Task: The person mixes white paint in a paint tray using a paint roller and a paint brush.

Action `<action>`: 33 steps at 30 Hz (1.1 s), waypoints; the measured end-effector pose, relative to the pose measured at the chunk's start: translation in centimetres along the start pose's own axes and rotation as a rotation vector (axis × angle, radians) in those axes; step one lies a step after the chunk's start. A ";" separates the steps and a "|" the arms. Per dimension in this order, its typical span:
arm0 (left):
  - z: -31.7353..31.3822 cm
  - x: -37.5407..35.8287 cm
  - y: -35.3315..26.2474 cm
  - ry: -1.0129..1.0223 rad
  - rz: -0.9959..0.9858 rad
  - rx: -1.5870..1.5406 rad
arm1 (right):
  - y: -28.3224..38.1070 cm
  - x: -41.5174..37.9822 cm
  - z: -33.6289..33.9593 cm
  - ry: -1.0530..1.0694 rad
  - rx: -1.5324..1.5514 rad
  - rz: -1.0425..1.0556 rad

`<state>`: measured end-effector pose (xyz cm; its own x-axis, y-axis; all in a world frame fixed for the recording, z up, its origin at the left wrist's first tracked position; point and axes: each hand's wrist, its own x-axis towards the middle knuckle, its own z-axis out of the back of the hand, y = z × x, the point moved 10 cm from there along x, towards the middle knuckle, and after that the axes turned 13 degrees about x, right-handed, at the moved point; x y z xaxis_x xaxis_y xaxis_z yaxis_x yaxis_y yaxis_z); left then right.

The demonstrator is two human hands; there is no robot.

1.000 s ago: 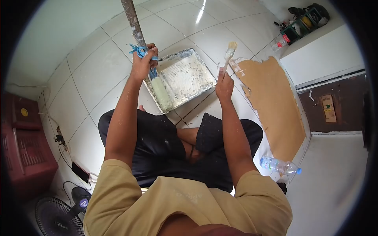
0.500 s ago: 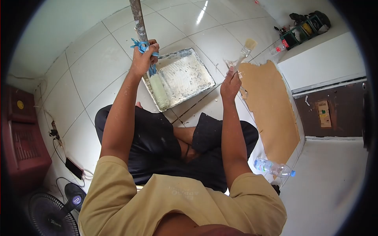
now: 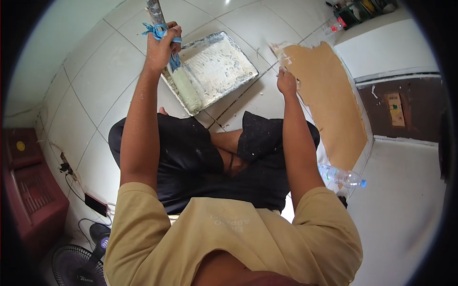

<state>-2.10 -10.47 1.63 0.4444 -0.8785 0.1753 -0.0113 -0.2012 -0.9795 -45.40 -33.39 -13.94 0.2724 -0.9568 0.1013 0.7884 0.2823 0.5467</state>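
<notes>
My left hand [image 3: 164,42] is wrapped round the pole [image 3: 156,14] of a paint roller, by the blue tie [image 3: 156,31]. The pale green roller sleeve [image 3: 186,90] lies along the left side of a paint-covered tray [image 3: 224,71] on the floor. To the right of the tray, my right hand [image 3: 286,82] is closed on the pale handle of a paintbrush [image 3: 285,59]. The brush head is hard to tell apart from the brown cardboard [image 3: 334,100] around it.
A clear plastic bottle [image 3: 342,177] lies by the cardboard's lower end. At the left are a dark red plastic object [image 3: 36,190], a phone [image 3: 96,204] with cables and a fan [image 3: 78,267]. A black rack [image 3: 365,10] with items is at the upper right.
The brush, upright and clear of the cardboard before, is now lower against its upper left end. The view has shifted, and the tray and roller appear higher up.
</notes>
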 end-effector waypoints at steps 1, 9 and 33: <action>-0.2 0.1 -0.1 0.011 -0.003 0.009 | -0.6 -0.6 -1.4 0.098 -0.096 -0.064; -0.6 -0.3 -1.0 -0.022 -0.033 0.052 | 1.8 -4.4 -3.7 0.245 -0.244 0.012; 6.1 0.8 -1.8 -0.042 -0.052 0.047 | 21.0 -9.0 -2.5 0.490 0.829 0.218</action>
<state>3.74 -8.20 2.96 0.4803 -0.8484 0.2228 0.0540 -0.2249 -0.9729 -29.97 -18.69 -5.44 0.7115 -0.7025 0.0156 0.1085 0.1317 0.9853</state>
